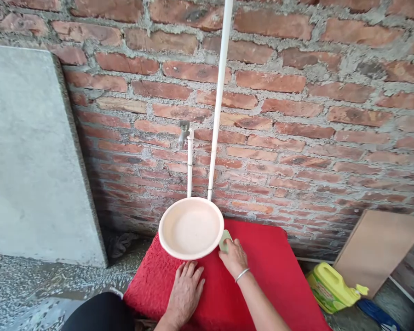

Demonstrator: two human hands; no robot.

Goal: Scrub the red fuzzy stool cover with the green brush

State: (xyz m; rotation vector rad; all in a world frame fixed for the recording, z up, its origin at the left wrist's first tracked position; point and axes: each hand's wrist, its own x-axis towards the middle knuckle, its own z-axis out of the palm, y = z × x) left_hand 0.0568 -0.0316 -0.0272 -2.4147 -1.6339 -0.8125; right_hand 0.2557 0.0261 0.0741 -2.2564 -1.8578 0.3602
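A pale pink basin (172,225) rests on a table draped in red cloth (269,271); no contents can be made out in it. Just in front of its near rim, my left hand (186,289) lies flat on the cloth with its fingers stretched out. At the basin's right side my right hand (235,258) is closed around a light green, rounded block (225,238), partly hidden by the fingers. Whether the block is a bar of soap or a brush cannot be seen. A silver bracelet circles my right wrist.
Behind the basin, a tap (184,133) on a white pipe stands before the brick wall (279,76). A taller pipe (219,99) rises beside it. Left leans a concrete slab (37,151); on the right are a yellow jug (333,287) and a brown board (374,250).
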